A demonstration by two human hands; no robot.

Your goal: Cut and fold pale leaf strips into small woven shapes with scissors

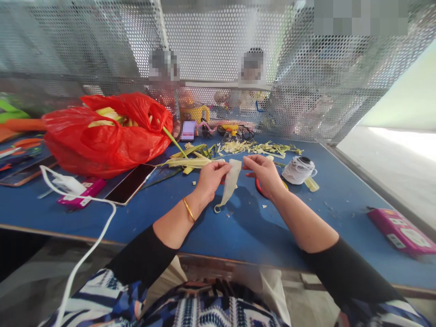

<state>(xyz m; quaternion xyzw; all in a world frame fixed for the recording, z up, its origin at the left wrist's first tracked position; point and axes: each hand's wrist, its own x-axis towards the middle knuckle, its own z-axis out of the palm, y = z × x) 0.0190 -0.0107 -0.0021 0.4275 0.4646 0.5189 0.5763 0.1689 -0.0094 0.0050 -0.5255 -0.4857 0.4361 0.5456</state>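
Note:
Over the middle of the table, my left hand (210, 180) pinches a pale, thin strip of corn husk (231, 181) between thumb and fingers. The strip hangs down and its narrow lower end curls into a small loop. Just right of the strip's top edge, my right hand (262, 172) has thumb and forefinger pressed together; whether something small is between them I cannot make out. Under that hand a red and yellow round thing (261, 188) is mostly covered. Behind my hands lie longer husk leaves (190, 162) and a row of shredded husk bits (252, 147).
A red plastic bag (112, 141) of husks sits left, beside a dark phone (131, 184), a magenta box (83, 193) and a white cable (98, 236). A white thread spool (297, 170) stands right, with another magenta box (402, 229) farther over. A perforated metal screen (218, 41) closes the back.

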